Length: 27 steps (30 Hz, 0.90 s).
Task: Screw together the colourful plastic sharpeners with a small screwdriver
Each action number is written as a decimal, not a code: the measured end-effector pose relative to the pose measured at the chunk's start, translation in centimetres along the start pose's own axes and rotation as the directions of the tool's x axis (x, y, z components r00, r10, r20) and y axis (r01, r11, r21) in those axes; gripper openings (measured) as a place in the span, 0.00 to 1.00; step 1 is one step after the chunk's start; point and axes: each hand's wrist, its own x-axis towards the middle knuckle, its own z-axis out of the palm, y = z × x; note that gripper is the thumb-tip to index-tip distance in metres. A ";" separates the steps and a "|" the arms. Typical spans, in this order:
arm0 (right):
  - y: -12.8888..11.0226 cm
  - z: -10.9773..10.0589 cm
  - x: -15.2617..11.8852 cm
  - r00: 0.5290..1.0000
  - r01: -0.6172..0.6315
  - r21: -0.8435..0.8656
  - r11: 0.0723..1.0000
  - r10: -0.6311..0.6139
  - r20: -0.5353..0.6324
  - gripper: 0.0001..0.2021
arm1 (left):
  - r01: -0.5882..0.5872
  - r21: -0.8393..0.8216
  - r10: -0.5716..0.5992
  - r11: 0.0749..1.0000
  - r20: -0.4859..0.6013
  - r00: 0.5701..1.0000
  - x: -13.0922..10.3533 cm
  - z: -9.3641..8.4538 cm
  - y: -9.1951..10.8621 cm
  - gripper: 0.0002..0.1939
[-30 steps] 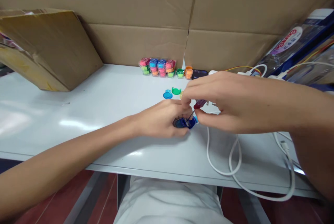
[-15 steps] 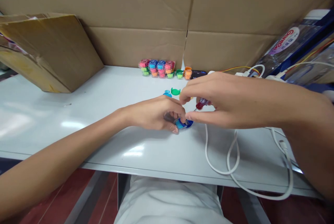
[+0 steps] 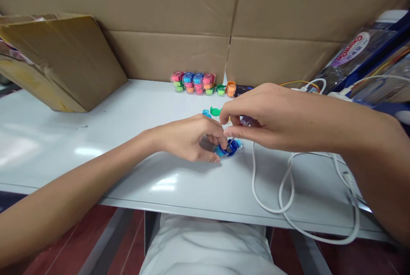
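Near the middle of the table my left hand [image 3: 188, 139] pinches the left end of a small blue plastic piece with clear edges [image 3: 235, 147], holding it against the tabletop. My right hand [image 3: 261, 115] is closed around a screwdriver with a clear and red handle [image 3: 248, 121], mostly hidden by the fingers. Its thin metal shaft slants down to the blue piece, where the tip meets a small dark spot beside my left fingertips. Just beyond the hands lie a green plastic ring part [image 3: 215, 111] and a light blue plastic part [image 3: 206, 113].
Stacked colourful plastic pieces in clear cases [image 3: 194, 83] stand against the cardboard wall [image 3: 160, 6]. Beside them lies a dark phone-like device [image 3: 244, 91]. A cardboard box [image 3: 80, 61] is at left. White cable [image 3: 272, 212] loops at right, below a plastic bottle [image 3: 350, 51].
My right hand has shifted slightly up and left with the screwdriver, whose shaft now shows at the blue piece. More of the blue piece is visible. My left hand has barely moved.
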 end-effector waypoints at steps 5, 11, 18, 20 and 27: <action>-0.1 0.1 0.0 0.994 0.097 0.004 0.995 -0.097 -0.041 0.06 | 0.003 0.046 -0.002 0.999 -0.012 1.000 0.0 -0.1 0.2 0.11; -0.2 0.1 0.1 0.994 0.098 0.010 0.995 -0.097 -0.057 0.07 | -0.045 0.024 0.049 0.999 -0.161 0.986 0.3 0.4 0.0 0.07; -0.3 -0.2 0.1 0.998 0.056 -0.005 0.998 -0.056 -0.037 0.09 | -0.092 -0.082 0.069 0.992 -0.248 0.966 0.6 1.5 -0.4 0.07; -0.2 -0.2 0.0 0.996 0.067 -0.013 0.998 -0.068 -0.056 0.08 | -0.085 -0.096 0.059 0.992 -0.250 0.966 0.6 1.7 -0.4 0.07; -0.1 -0.5 -0.2 0.993 0.062 -0.010 0.998 -0.062 -0.101 0.06 | -0.040 -0.044 0.024 0.998 -0.314 0.949 0.7 1.8 -0.5 0.07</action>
